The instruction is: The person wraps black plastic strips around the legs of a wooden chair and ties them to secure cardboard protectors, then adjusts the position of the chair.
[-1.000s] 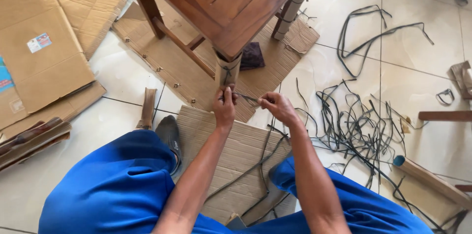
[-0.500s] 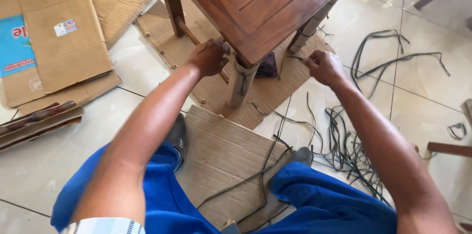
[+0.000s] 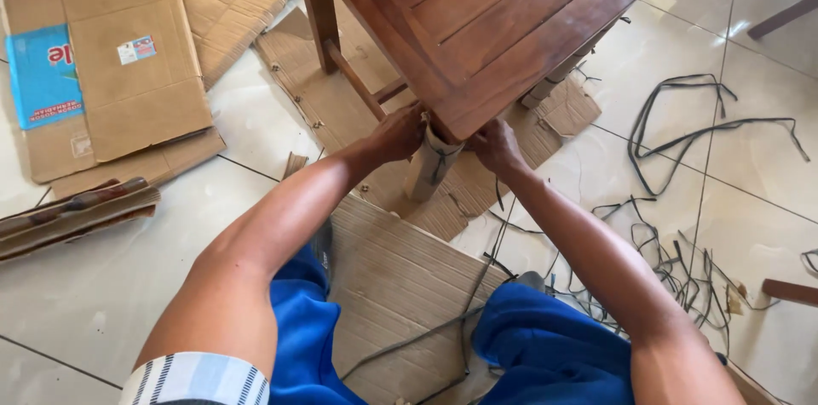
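Both hands' fingers grip the cardboard-wrapped table leg point(image 3: 429, 168) under the tabletop corner point(image 3: 464, 120).

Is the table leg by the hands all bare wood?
No, the table leg between the left hand and the right hand is wrapped in brown cardboard tied with a dark strap.

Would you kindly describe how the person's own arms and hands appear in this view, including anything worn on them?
Both arms are bare from the upper arm down, and the left hand and right hand wear no gloves. No watch, bracelet or ring shows. A short sleeve with white, pale blue and dark stripes covers the left upper arm. No sleeve shows on the right arm.
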